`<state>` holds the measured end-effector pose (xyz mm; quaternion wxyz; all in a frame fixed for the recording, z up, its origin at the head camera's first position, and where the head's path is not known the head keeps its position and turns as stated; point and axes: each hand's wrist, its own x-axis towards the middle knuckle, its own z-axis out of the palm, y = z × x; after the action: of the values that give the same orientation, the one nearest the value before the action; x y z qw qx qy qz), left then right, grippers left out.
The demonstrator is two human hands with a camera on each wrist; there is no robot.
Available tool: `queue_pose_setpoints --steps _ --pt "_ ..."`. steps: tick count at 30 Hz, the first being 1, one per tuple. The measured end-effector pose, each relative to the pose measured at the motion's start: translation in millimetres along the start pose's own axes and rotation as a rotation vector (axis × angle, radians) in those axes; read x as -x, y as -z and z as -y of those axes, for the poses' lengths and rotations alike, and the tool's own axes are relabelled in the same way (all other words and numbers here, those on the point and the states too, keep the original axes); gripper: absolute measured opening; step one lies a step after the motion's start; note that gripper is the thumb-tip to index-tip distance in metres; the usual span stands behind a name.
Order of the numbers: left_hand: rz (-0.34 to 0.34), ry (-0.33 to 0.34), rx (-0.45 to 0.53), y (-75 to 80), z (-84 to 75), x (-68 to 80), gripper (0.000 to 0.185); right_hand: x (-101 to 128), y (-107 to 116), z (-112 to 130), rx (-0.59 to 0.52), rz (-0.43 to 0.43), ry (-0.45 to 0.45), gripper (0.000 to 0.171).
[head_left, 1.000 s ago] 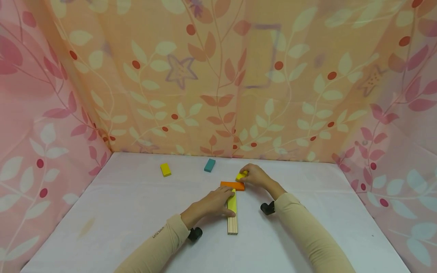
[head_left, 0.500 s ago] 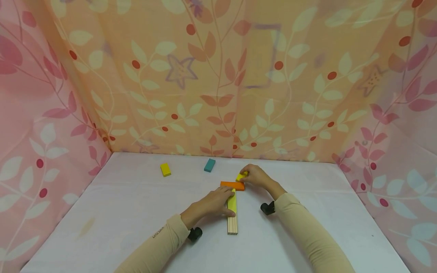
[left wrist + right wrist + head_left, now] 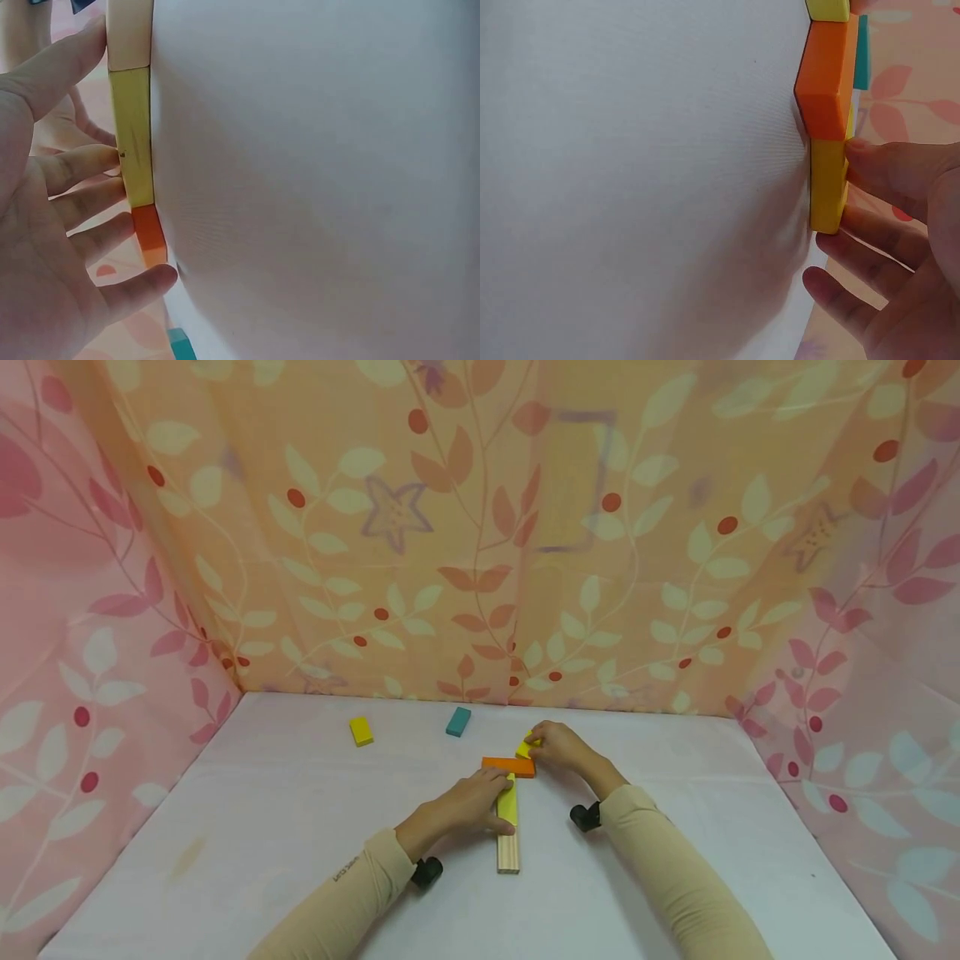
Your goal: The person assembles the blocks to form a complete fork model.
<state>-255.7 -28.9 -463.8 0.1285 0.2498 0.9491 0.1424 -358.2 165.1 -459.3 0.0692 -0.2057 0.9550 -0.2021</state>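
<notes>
Two hands work one small cluster of blocks: the right hand [image 3: 561, 748] pinches a small yellow block [image 3: 525, 747] just beyond the orange block [image 3: 509, 767], while the left hand [image 3: 465, 806], fingers relaxed, rests on the long yellow block [image 3: 508, 804] atop a wooden block [image 3: 507, 854]. A careless nudge could knock the orange block askew.

Small dark print on left sleeve [image 3: 347, 870], too small to read; no other text.
</notes>
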Motion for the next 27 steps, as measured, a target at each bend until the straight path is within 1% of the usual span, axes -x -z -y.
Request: queue_pose_setpoints --steps 8,16,23,27 --pt "0.001 0.001 -0.007 -1.5 0.5 0.1 0.077 1.5 -2.8 1.7 -0.002 0.007 -0.017 0.025" --pt "-0.011 -0.010 0.022 -0.1 2.7 -1.2 0.075 -0.7 -1.7 -0.5 0.010 -0.006 0.005 0.027" --pt "0.000 0.003 0.031 0.8 1.4 -1.8 0.075 -5.7 0.1 -2.4 0.023 0.031 0.023 0.025" --pt "0.005 0.002 0.014 1.7 1.0 -1.2 0.075 -6.9 2.7 -0.3 0.045 0.033 0.039 0.024"
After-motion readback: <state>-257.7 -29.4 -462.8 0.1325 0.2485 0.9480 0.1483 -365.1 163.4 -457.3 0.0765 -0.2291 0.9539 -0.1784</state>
